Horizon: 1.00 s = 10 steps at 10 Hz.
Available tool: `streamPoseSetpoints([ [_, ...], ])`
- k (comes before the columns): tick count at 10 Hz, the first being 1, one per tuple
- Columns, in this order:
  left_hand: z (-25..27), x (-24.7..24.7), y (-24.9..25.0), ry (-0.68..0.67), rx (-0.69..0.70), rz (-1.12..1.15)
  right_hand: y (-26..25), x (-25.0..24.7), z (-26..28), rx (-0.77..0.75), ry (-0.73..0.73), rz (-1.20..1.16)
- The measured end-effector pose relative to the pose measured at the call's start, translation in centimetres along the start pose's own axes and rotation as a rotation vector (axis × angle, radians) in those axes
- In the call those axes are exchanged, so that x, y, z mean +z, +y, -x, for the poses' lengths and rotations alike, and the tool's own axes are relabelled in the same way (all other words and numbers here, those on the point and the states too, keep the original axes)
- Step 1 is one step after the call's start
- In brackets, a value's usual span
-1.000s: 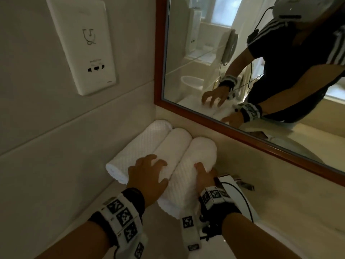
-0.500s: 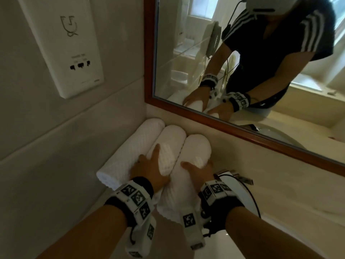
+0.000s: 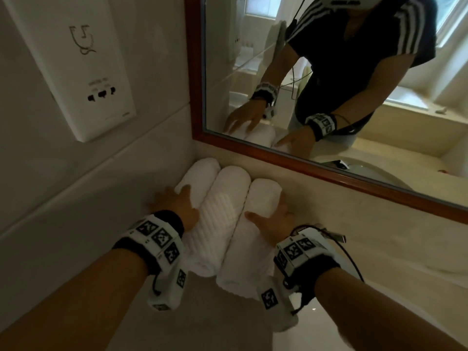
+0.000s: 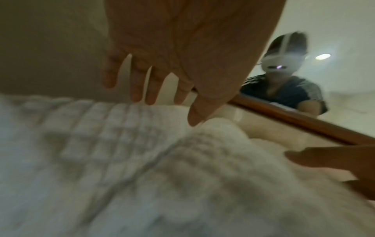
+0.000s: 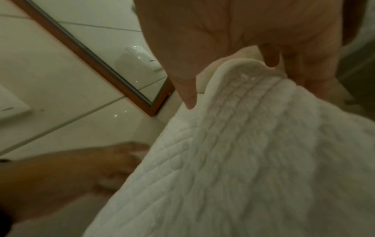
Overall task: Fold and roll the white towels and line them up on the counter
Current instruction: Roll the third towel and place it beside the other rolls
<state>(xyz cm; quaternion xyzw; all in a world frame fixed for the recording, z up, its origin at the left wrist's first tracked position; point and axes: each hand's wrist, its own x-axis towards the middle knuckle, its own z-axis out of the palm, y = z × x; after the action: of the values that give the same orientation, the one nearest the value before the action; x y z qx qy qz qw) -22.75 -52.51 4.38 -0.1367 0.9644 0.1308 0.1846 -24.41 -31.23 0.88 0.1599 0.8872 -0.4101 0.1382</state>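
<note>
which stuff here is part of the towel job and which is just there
Job:
- left towel roll
- middle towel roll
- right towel roll
- counter
- left hand
- right hand

Just there:
- mirror
- wall socket plate

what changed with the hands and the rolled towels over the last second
The left hand slid off the middle towel roll to the outer side of the left towel roll. The right hand spread open over the right towel roll, its fingers now along that roll's outer side. Neither hand grips anything. The three rolls stayed side by side on the counter below the mirror.
</note>
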Motion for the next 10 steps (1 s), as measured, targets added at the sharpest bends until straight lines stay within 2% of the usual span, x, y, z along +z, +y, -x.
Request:
streamPoseSetpoints([
  [1,-0.6,1.0,-0.4,-0.034,-0.052,0.067,-0.6,0.0,0.8,-0.026,-0.051,-0.063],
  [3,-0.9,1.0,0.3,0.074,-0.095,0.049,0.3,0.7,-0.2,-0.063,0.068,-0.196],
  [4,-0.3,1.3,0.8,0.181,-0.072,-0.004,0.5,0.4,-0.4,-0.097,-0.014,-0.193],
  [5,-0.4,1.3,1.1,0.216,-0.027,-0.088,0.8,0.5,-0.9,-0.071,0.018,-0.263],
  [6,-1.0,1.8,0.4,0.036,-0.058,-0.027,1.0,0.6,-1.1,-0.03,-0.007,-0.287],
  [8,-2.1,1.9,0.2,0.028,-0.083,0.101,1.2,1.2,-0.3,0.058,-0.082,-0.138],
  [9,-2.0,2.2,0.4,0.07,-0.113,0.142,1.8,1.3,-0.4,0.064,-0.076,-0.078],
  [10,-1.2,1.7,1.0,0.25,-0.035,0.08,2.1,1.1,-0.2,0.005,-0.044,-0.147],
])
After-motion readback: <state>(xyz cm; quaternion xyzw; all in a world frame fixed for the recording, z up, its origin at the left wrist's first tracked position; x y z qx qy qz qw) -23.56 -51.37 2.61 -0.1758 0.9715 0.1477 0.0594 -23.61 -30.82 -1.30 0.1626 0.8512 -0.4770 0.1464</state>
